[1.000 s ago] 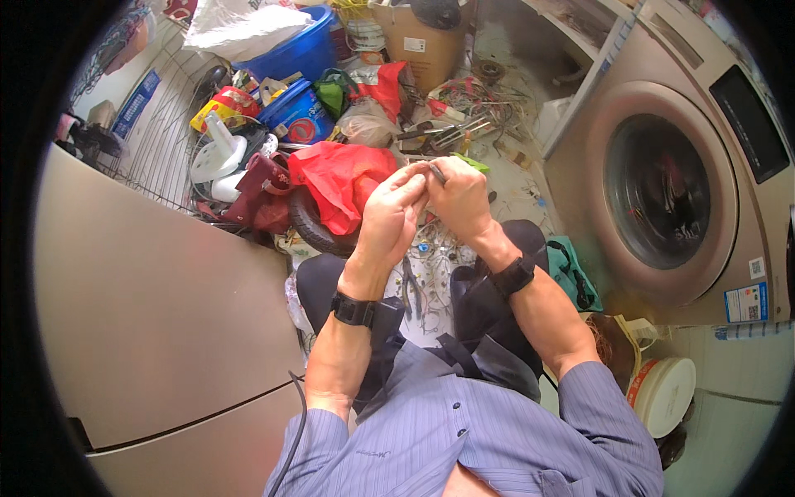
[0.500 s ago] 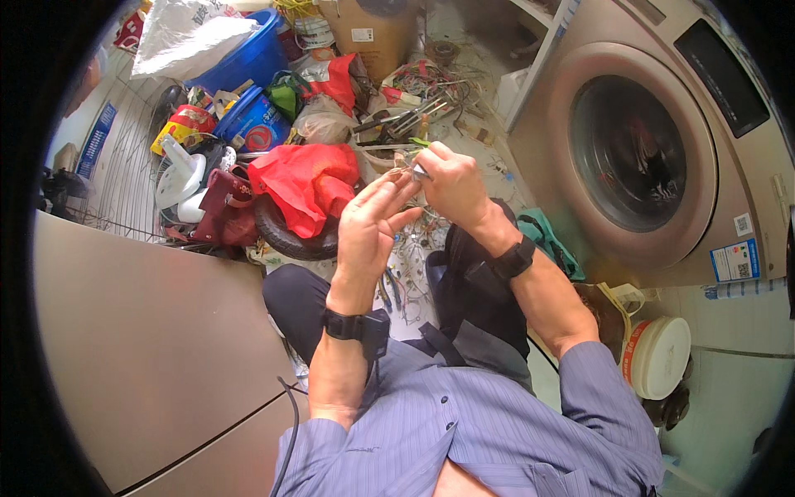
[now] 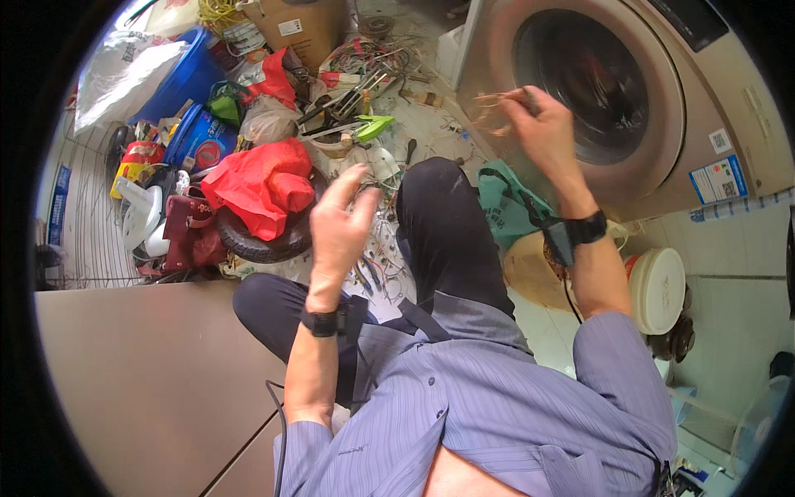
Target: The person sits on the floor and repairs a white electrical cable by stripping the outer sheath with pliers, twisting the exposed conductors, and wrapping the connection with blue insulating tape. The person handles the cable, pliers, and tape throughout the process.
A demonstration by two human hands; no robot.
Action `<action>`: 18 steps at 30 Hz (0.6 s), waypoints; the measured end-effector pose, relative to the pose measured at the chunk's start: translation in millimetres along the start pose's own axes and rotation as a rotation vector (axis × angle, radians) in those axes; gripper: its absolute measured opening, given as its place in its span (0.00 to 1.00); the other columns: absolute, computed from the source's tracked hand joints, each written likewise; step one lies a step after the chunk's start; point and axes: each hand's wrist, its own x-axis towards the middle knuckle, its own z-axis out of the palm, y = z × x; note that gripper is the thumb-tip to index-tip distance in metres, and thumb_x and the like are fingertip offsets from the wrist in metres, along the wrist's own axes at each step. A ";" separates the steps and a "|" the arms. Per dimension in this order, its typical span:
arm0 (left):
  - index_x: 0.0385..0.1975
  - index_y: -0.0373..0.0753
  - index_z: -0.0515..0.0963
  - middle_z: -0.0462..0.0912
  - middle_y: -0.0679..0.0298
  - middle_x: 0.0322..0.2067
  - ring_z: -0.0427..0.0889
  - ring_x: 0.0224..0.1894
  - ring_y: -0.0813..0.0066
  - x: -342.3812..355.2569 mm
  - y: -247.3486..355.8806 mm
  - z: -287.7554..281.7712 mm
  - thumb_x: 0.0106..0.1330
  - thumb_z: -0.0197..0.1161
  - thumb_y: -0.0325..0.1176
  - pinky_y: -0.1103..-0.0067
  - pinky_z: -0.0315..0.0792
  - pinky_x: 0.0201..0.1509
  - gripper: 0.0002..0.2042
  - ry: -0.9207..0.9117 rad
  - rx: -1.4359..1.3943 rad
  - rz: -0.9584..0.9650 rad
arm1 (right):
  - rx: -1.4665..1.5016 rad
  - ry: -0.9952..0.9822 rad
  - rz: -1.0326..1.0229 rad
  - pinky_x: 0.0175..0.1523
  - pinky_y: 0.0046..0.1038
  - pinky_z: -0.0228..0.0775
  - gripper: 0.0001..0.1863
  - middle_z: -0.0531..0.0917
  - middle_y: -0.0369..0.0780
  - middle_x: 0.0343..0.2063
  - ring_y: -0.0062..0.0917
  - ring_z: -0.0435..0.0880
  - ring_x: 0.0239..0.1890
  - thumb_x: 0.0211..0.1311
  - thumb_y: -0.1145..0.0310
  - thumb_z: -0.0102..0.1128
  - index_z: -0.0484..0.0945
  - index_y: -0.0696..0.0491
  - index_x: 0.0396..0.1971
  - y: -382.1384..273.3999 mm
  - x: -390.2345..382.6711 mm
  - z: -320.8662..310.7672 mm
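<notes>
My right hand (image 3: 542, 137) is raised in front of the washing machine (image 3: 671, 124), closed around thin copper-coloured wire strands (image 3: 490, 101) whose loose ends stick out to the left. Something small and dark also shows at its fingers, too unclear to name. Over the floor, my left hand (image 3: 339, 228) holds nothing that I can see; its fingers are apart and slightly blurred. Beneath and beyond it lie scattered wire scraps (image 3: 389, 228) and a pair of pliers (image 3: 367, 275). A bright green piece (image 3: 375, 127) lies farther off, beside some metal strips.
A red bag (image 3: 257, 186) lies over a black tyre (image 3: 265, 246) at left. Behind it stand blue tubs (image 3: 199, 137) and a cardboard box (image 3: 302, 29). On the right are a teal bag (image 3: 501, 203) and a white lidded bucket (image 3: 660, 286). Tangled wires (image 3: 373, 58) lie at the back.
My hands were together and have parted. The right one has swung right toward the washing machine with the wire strands; the left has drawn back a little. The view has shifted right.
</notes>
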 end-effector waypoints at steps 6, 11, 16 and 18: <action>0.57 0.44 0.79 0.82 0.59 0.58 0.73 0.67 0.57 -5.7 20.6 68.0 0.64 0.67 0.44 0.59 0.67 0.71 0.22 -0.710 0.278 1.080 | 0.044 0.051 0.235 0.26 0.19 0.59 0.05 0.75 0.28 0.18 0.10 0.69 0.20 0.67 0.72 0.65 0.84 0.58 0.34 -18.5 -38.4 -75.3; 0.37 0.38 0.81 0.84 0.59 0.32 0.82 0.29 0.61 138.2 -3.3 -15.7 0.64 0.66 0.35 0.67 0.74 0.30 0.08 0.241 0.710 0.572 | -0.083 0.155 0.225 0.32 0.19 0.68 0.05 0.80 0.30 0.23 0.12 0.77 0.27 0.66 0.74 0.66 0.83 0.61 0.35 -26.5 -78.0 -114.9; 0.55 0.37 0.81 0.79 0.50 0.60 0.73 0.68 0.51 56.1 33.7 42.0 0.60 0.72 0.34 0.58 0.65 0.72 0.22 -0.308 0.484 0.785 | -0.341 0.167 -0.011 0.37 0.25 0.75 0.05 0.85 0.40 0.30 0.23 0.83 0.31 0.64 0.75 0.68 0.83 0.60 0.37 -29.6 -115.3 -156.9; 0.55 0.41 0.82 0.80 0.53 0.61 0.74 0.67 0.55 27.6 46.1 58.9 0.61 0.72 0.35 0.59 0.65 0.72 0.21 -0.583 0.560 0.884 | -0.395 0.124 -0.004 0.38 0.28 0.76 0.05 0.85 0.42 0.32 0.29 0.85 0.33 0.63 0.75 0.68 0.84 0.58 0.37 -28.9 -131.7 -175.8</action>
